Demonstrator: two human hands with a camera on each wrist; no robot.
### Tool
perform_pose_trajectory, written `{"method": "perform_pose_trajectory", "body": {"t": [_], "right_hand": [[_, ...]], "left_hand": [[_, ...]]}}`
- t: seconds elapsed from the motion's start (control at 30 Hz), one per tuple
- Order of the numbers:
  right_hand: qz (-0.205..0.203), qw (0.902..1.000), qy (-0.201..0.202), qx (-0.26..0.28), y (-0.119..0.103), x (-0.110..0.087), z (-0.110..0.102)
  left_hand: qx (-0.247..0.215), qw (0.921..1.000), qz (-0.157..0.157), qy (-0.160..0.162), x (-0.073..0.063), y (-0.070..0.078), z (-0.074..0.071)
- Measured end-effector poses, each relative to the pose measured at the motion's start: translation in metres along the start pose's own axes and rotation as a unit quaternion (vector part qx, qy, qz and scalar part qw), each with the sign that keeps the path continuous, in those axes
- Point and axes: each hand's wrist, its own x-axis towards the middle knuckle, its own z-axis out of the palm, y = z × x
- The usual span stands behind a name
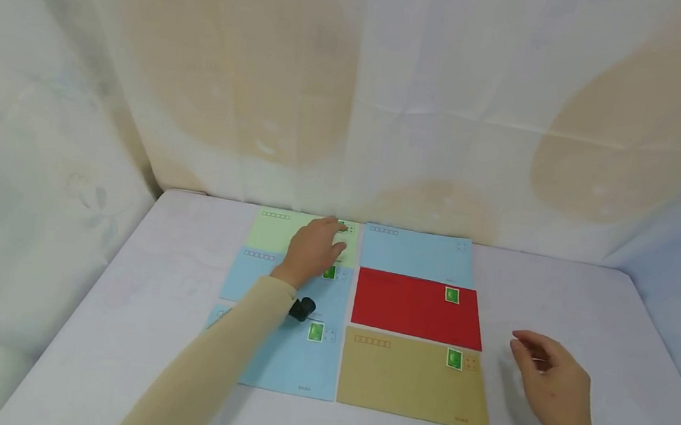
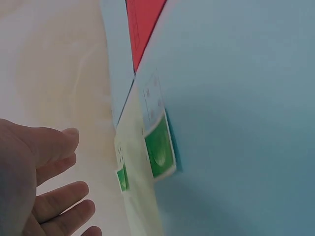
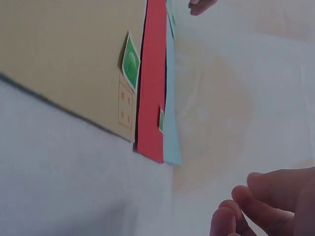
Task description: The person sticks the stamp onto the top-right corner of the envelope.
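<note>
My left hand (image 1: 311, 250) reaches over the right part of a pale green envelope (image 1: 265, 233) at the back left. Its fingers are apart with nothing between them, near a green stamp (image 2: 122, 179) on that envelope. Two light blue envelopes, one in the middle (image 1: 242, 278) and one nearer me (image 1: 285, 367), also carry green stamps; my forearm partly covers them. My right hand (image 1: 555, 391) hovers loosely curled and holding nothing, right of a tan envelope (image 1: 403, 381) with a stamp (image 1: 454, 359).
Behind the tan envelope lies a red envelope (image 1: 399, 303) with a green stamp (image 1: 452, 295). A light blue envelope (image 1: 414, 254) at the back right shows only printed marks. All lie on a white-covered table (image 1: 135, 301); a patterned curtain (image 1: 440, 112) hangs behind it.
</note>
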Motion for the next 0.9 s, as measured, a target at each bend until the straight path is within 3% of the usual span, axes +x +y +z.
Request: {"method": "perform_pose_trajectory", "body": {"t": [0.33,0.53,0.9], "right_hand": [[0.039,0.9991,0.000,-0.014,0.022,0.003,-0.013],[0.086,0.9942,-0.043,-0.049,0.033,0.001,-0.020],[0.115,0.9855,-0.090,-0.087,0.056,-0.003,-0.023]], "left_hand": [[-0.011,0.9998,0.006,-0.016,0.005,0.018,0.005],[-0.002,0.9996,0.010,-0.026,0.009,0.028,0.013],[0.033,0.9976,0.034,-0.049,0.018,0.041,0.024]]}}
